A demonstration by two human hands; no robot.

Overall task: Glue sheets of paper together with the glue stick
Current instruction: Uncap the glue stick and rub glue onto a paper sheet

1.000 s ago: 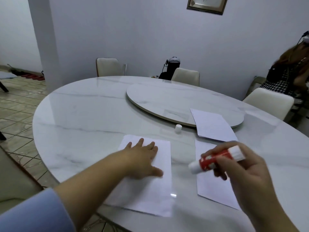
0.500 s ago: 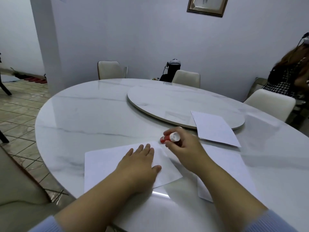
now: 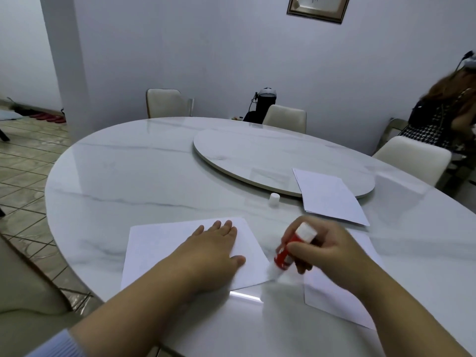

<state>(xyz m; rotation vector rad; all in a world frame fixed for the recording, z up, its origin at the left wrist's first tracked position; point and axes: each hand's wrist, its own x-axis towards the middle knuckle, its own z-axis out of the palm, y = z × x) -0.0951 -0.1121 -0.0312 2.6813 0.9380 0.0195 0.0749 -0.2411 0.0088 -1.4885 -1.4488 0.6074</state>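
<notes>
Pressing flat on sheet [image 3: 164, 251], left hand [image 3: 215, 243]; right hand [image 3: 322, 249] fingers gripping glue stick [image 3: 291, 251].

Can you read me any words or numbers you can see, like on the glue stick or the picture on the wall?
Glue stick in the right hand: white marks on the red label, too blurred to read.
Framed picture on the wall: dark strokes, cut off by the frame edge, unreadable.
Paper sheets: blank.
No other text can be read.
</notes>
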